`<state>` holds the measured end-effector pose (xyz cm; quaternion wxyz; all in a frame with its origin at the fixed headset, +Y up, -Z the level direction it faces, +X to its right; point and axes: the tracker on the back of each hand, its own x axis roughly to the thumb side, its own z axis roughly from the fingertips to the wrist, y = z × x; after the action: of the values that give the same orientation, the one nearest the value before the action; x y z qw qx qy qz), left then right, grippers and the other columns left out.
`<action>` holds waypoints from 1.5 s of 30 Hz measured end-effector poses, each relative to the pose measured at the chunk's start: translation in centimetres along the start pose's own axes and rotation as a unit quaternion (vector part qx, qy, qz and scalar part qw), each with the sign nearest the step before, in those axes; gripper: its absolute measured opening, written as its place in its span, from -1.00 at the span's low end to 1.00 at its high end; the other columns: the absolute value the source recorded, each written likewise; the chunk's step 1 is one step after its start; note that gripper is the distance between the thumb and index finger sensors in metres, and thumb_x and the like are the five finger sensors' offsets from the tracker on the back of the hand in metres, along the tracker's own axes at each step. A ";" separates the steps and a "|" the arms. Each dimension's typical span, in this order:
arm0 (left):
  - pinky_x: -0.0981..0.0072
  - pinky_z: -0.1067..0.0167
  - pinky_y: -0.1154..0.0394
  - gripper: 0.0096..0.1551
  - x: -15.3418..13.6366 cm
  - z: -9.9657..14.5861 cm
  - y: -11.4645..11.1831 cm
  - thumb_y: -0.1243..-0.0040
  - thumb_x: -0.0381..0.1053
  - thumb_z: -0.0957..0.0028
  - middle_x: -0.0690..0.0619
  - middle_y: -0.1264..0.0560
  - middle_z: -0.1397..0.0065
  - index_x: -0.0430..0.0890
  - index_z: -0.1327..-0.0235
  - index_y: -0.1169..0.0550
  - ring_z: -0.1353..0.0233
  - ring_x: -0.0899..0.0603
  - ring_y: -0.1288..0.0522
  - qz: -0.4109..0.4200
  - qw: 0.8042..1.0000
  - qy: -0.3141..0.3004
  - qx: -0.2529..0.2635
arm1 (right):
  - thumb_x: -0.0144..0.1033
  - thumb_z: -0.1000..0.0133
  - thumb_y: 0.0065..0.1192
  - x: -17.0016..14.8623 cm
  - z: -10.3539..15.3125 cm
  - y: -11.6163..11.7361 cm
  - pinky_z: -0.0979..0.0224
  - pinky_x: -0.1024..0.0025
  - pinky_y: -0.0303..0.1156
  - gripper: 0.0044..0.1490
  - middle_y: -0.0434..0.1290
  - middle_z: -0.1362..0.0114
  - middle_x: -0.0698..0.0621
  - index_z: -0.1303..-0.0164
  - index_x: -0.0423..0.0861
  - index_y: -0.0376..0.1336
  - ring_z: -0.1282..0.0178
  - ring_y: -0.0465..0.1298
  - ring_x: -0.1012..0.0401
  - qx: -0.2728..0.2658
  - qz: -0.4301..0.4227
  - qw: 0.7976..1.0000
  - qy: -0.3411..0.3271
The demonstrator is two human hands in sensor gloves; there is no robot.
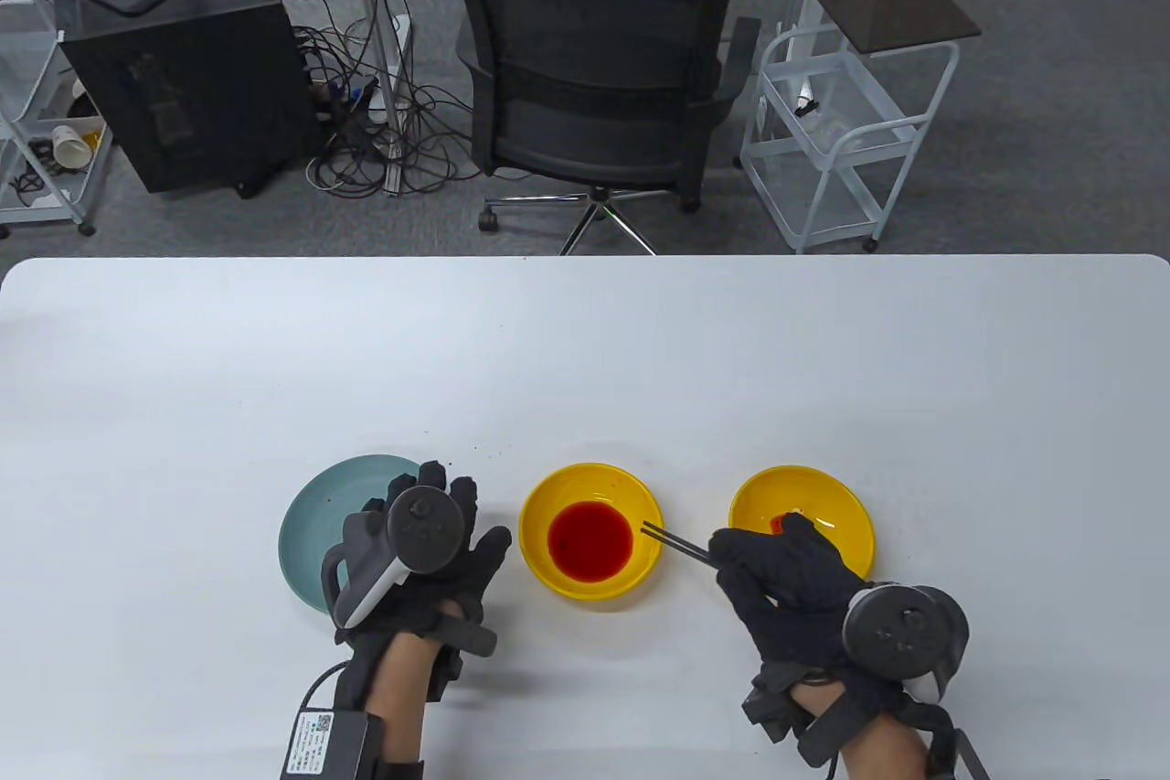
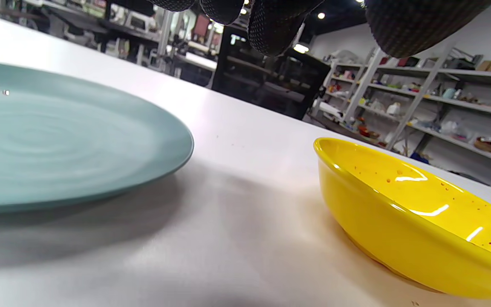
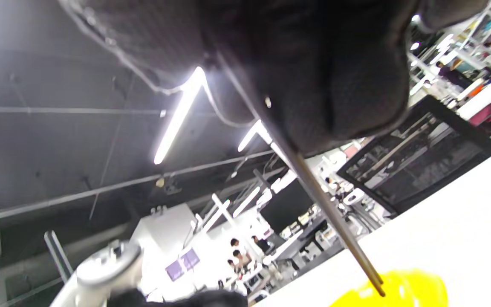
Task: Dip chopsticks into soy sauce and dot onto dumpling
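A yellow bowl (image 1: 591, 530) at the table's front middle holds red sauce (image 1: 590, 541). Another yellow bowl (image 1: 802, 526) to its right holds a small orange-red piece (image 1: 778, 524), mostly hidden by my right hand. My right hand (image 1: 777, 574) grips dark chopsticks (image 1: 675, 541); their tips reach over the right rim of the sauce bowl. The chopsticks also show in the right wrist view (image 3: 322, 204), pointing at the yellow bowl (image 3: 403, 292). My left hand (image 1: 430, 542) rests flat over the right part of a pale blue plate (image 1: 315, 533), holding nothing. The left wrist view shows the plate (image 2: 58, 140) and the sauce bowl (image 2: 416, 217).
The white table (image 1: 585, 359) stretches wide behind the dishes. A black office chair (image 1: 594, 85) and a white wire cart (image 1: 841, 103) stand beyond the far edge. Small dark specks lie on the table behind the left hand.
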<state>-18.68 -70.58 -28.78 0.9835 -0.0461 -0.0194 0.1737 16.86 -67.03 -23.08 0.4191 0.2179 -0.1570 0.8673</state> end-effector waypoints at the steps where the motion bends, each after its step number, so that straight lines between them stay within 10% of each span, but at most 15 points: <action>1: -0.49 -0.45 0.08 -0.05 0.1 0.1 0.0 -0.08 0.43 -0.03 -0.07 0.01 -0.73 -0.04 -0.61 -0.28 -0.68 -0.44 0.00 -0.003 1.000 -0.002 0.003 | 0.03 0.03 0.29 0.1 0.0 0.6 -0.46 -0.47 0.18 -0.39 0.68 -0.16 -0.15 -0.12 -0.07 0.45 -0.03 0.67 -0.15 0.008 0.007 1.000 -0.004; 45: -0.50 -0.45 0.08 -0.05 0.3 0.0 -0.1 -0.08 0.43 -0.03 -0.07 0.02 -0.73 -0.03 -0.61 -0.27 -0.68 -0.45 0.00 0.000 1.000 -0.010 0.002 | 0.03 0.03 0.27 -0.8 0.0 5.1 -0.47 -0.48 0.14 -0.36 0.60 -0.32 -0.12 -0.19 -0.04 0.44 -0.14 0.63 -0.14 0.120 0.063 0.991 0.021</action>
<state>-18.40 -70.63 -28.75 0.9833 -0.0422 -0.0284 0.1745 13.24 -70.61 -23.98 0.3381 0.2377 -0.0561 0.9089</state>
